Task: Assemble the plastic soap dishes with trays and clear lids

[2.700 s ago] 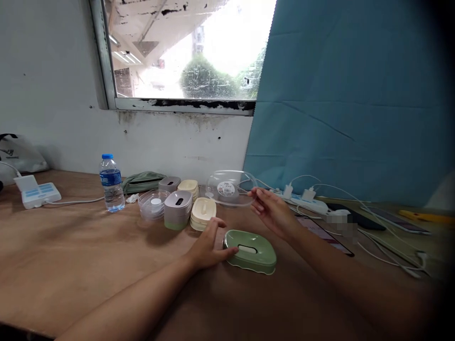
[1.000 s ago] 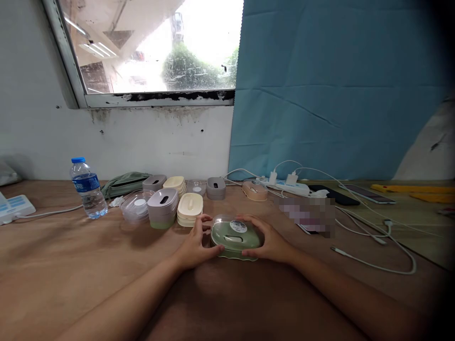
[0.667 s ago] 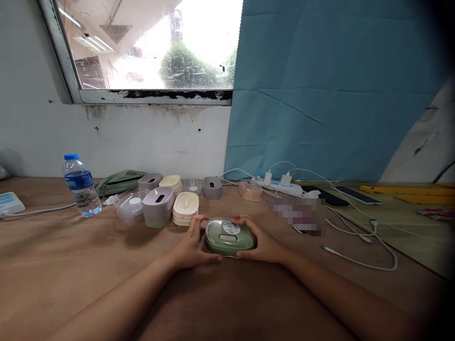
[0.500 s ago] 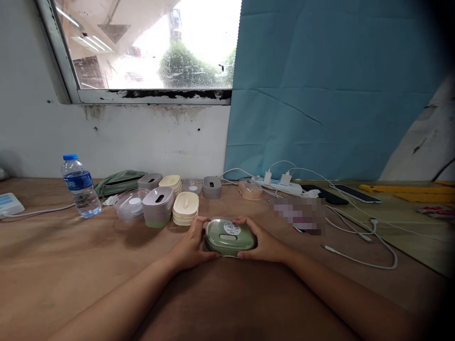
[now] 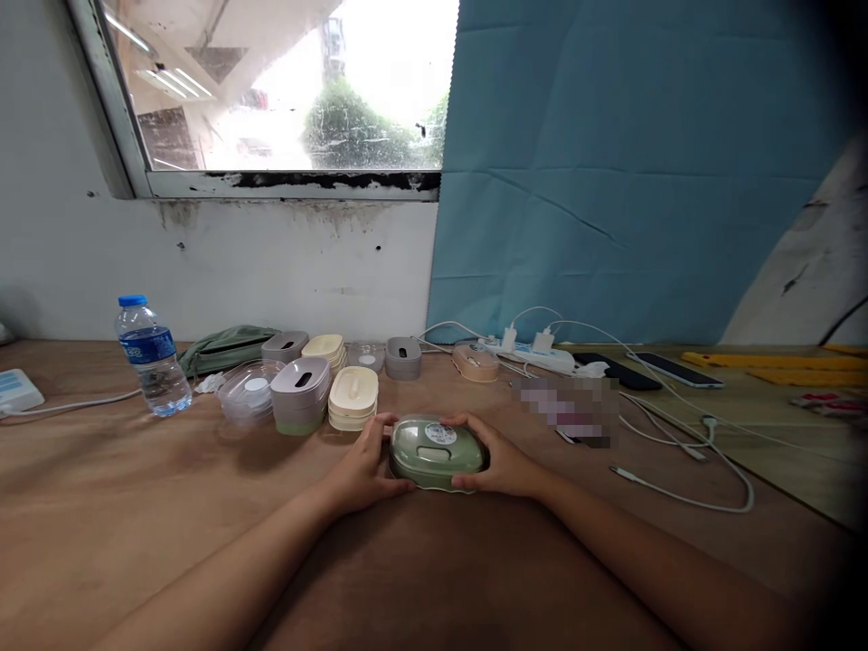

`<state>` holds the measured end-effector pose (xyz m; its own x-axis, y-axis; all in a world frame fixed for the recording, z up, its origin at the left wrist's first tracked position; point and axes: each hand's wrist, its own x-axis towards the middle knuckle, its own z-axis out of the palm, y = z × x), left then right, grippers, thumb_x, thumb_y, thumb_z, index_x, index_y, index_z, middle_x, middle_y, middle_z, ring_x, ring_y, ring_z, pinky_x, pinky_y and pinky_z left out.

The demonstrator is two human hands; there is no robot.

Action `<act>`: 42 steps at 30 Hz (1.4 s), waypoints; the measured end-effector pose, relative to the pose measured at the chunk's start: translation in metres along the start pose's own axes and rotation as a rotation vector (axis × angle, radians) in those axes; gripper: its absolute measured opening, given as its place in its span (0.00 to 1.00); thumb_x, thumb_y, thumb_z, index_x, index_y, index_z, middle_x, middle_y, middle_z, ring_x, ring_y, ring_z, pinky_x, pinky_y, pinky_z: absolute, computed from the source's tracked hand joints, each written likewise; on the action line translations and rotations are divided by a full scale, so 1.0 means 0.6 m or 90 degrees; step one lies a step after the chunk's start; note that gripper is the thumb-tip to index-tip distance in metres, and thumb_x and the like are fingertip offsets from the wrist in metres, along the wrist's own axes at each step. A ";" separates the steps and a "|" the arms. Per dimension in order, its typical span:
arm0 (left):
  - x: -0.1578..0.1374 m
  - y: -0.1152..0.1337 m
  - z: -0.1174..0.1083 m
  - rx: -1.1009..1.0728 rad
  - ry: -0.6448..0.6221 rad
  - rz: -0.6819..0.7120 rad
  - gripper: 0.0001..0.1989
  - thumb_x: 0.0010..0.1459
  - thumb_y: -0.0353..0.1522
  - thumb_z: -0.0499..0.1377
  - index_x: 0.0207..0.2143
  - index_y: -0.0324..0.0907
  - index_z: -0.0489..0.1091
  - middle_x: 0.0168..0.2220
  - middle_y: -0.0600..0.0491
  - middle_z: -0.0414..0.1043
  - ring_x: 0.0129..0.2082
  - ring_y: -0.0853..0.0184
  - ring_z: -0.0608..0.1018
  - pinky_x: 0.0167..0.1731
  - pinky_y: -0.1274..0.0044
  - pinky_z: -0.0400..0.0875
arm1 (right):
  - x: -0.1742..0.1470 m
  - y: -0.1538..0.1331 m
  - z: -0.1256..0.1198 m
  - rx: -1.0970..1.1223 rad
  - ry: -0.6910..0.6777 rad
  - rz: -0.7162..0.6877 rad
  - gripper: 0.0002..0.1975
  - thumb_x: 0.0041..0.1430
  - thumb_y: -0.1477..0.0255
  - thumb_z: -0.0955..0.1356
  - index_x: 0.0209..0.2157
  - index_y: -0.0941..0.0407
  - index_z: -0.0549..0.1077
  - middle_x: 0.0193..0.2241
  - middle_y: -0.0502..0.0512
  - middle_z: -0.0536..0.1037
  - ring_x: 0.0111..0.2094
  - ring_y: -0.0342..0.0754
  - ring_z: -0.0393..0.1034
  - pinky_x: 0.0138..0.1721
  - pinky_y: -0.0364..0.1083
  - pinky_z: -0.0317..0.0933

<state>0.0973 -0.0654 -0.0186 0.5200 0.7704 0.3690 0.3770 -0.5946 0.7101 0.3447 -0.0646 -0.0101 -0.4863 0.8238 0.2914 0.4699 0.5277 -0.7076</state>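
A green oval lidded box [image 5: 439,452] with a clear plastic cover lies on the table in front of me. A round white sticker [image 5: 440,434] is on its top, and the lid has a slot-shaped recess. My left hand [image 5: 370,466] grips its left side, fingers at the back corner and thumb along the front edge. On the opposite side, my right hand [image 5: 498,461] holds it the same way. Just beyond my left hand stands a stack of cream lids or boxes [image 5: 353,398], beside a pale lilac box [image 5: 300,393] with a green base.
Clear plastic covers [image 5: 250,389], grey boxes [image 5: 403,358] and a peach box [image 5: 476,363] stand farther back. A water bottle [image 5: 153,357] is at left. To the right lie a power strip [image 5: 529,354], white cables [image 5: 719,508] and phones [image 5: 678,369].
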 end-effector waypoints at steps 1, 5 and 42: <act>0.000 0.000 0.000 -0.002 -0.002 -0.003 0.36 0.40 0.36 0.64 0.49 0.43 0.50 0.48 0.47 0.58 0.47 0.62 0.66 0.48 0.69 0.61 | 0.000 0.002 0.000 -0.011 0.000 -0.006 0.34 0.37 0.65 0.73 0.47 0.55 0.58 0.48 0.58 0.64 0.48 0.55 0.61 0.48 0.52 0.58; 0.002 -0.002 0.001 -0.015 -0.004 -0.019 0.36 0.39 0.36 0.65 0.49 0.43 0.50 0.50 0.46 0.57 0.49 0.61 0.65 0.49 0.69 0.60 | 0.001 0.008 0.000 -0.048 0.018 -0.059 0.35 0.36 0.64 0.73 0.47 0.55 0.59 0.47 0.59 0.63 0.49 0.55 0.59 0.49 0.53 0.55; -0.005 0.011 -0.021 0.041 -0.050 -0.025 0.39 0.44 0.42 0.62 0.55 0.43 0.45 0.56 0.45 0.49 0.57 0.58 0.54 0.56 0.65 0.50 | -0.005 -0.031 -0.002 0.961 0.067 0.047 0.33 0.37 0.47 0.64 0.41 0.56 0.67 0.41 0.58 0.74 0.46 0.53 0.66 0.53 0.50 0.52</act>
<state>0.0888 -0.0685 -0.0076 0.5610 0.7747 0.2916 0.4453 -0.5794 0.6826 0.3383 -0.0770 0.0027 -0.4114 0.8834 0.2245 -0.7155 -0.1605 -0.6799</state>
